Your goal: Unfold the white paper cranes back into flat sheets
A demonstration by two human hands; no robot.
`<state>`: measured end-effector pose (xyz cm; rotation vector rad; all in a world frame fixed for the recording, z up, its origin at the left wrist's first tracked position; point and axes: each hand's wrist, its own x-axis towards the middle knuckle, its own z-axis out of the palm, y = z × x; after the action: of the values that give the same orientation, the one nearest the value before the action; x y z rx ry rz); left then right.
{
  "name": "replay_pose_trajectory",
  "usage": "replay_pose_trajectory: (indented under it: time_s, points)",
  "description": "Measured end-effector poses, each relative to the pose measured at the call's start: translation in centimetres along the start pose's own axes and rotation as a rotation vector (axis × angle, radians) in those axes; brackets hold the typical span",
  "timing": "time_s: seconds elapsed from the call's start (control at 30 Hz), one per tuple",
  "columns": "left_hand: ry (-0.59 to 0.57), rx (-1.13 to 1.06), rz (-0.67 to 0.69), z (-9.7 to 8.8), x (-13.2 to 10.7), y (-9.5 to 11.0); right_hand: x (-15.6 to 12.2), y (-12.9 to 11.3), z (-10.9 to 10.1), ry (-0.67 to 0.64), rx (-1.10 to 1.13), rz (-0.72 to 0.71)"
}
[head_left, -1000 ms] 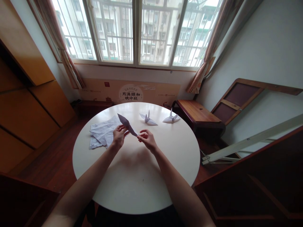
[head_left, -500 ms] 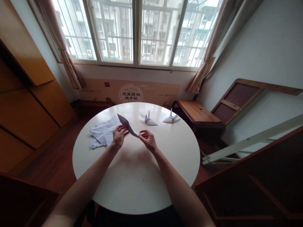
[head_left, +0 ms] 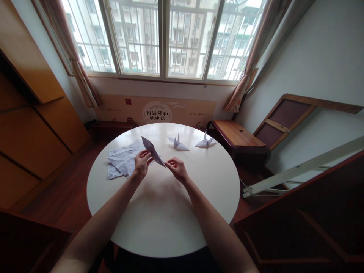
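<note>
A folded paper piece (head_left: 153, 151), long and pointed at both ends, is held above the table, slanting down to the right. My left hand (head_left: 142, 164) is closed on its middle from the left side. The fingertips of my right hand (head_left: 177, 168) pinch its lower right tip. Beneath and left of my left hand lies a pile of creased white paper sheets (head_left: 121, 161). Two finished paper cranes stand farther back: one crane (head_left: 178, 144) near the middle and another crane (head_left: 205, 141) to its right.
The round white table (head_left: 165, 227) stands before me. Behind its right side is a low wooden side table (head_left: 236, 132). A patterned cardboard panel (head_left: 196, 110) lines the wall under the window (head_left: 187, 41). Wooden cabinets (head_left: 54, 136) stand on the left.
The folded paper has turned slightly in my hands, its lower end now thinner and more edge-on. Both hands keep nearly the same place; the cranes and sheets have not moved.
</note>
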<state>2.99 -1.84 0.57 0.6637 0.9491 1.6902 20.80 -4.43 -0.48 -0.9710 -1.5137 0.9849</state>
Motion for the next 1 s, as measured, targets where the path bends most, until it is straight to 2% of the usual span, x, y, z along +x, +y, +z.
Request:
replay_pose_trajectory:
  time_s: [0.1,0.23,0.3,0.37,0.5,0.63,0.87,0.93,1.0]
  points:
    - [-0.087,0.07,-0.066,0.1,-0.4,0.0,0.2,0.1,0.0,0.017,0.04,0.025]
    - [-0.366,0.234,-0.208,0.4,-1.5,-0.1,0.4,0.2,0.0,0.019,0.152,0.166]
    - [-0.459,0.28,-0.224,0.6,-2.0,-0.1,0.3,0.0,0.1,-0.002,0.227,0.231]
    - [-0.503,0.304,-0.21,0.7,-2.3,-0.1,0.2,-0.1,0.1,-0.035,0.31,0.28]
    - [-0.499,0.329,-0.178,0.9,-2.5,-0.1,0.0,-0.2,0.2,-0.097,0.434,0.331]
    - [-0.452,0.335,-0.173,0.9,-2.3,-0.1,0.0,0.0,0.2,-0.105,0.464,0.315]
    - [-0.441,0.318,-0.187,0.7,-2.1,-0.3,0.2,-0.1,0.0,0.02,0.417,0.298]
    - [-0.422,0.34,-0.108,0.7,-2.1,-0.5,0.3,-0.1,-0.1,0.068,0.383,0.274]
    - [-0.417,0.421,0.041,0.7,-2.1,-0.9,0.4,0.1,-0.1,0.105,0.351,0.242]
